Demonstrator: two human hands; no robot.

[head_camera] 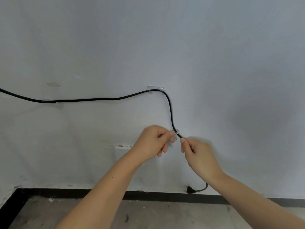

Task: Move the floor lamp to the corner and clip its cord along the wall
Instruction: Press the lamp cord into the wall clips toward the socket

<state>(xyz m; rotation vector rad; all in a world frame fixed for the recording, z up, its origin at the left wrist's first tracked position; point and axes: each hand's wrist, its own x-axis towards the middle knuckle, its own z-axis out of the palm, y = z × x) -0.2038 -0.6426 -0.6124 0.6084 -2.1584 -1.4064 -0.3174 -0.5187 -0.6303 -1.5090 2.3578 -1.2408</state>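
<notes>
A black lamp cord [92, 100] runs along the white wall from the left edge. It passes through one clear clip [52, 101] and a second clear clip [155, 88], then bends down. My left hand [153, 140] pinches a third small clear clip [176, 131] around the cord against the wall. My right hand [197, 153] grips the cord just below that clip. The cord's black plug [190, 190] dangles near the baseboard, below my right wrist. The lamp itself is out of view.
A white wall plate [121, 153] sits behind my left wrist. A black baseboard [66, 192] runs along the foot of the wall and turns at a corner at the lower left. The grey concrete floor [148, 215] is scuffed.
</notes>
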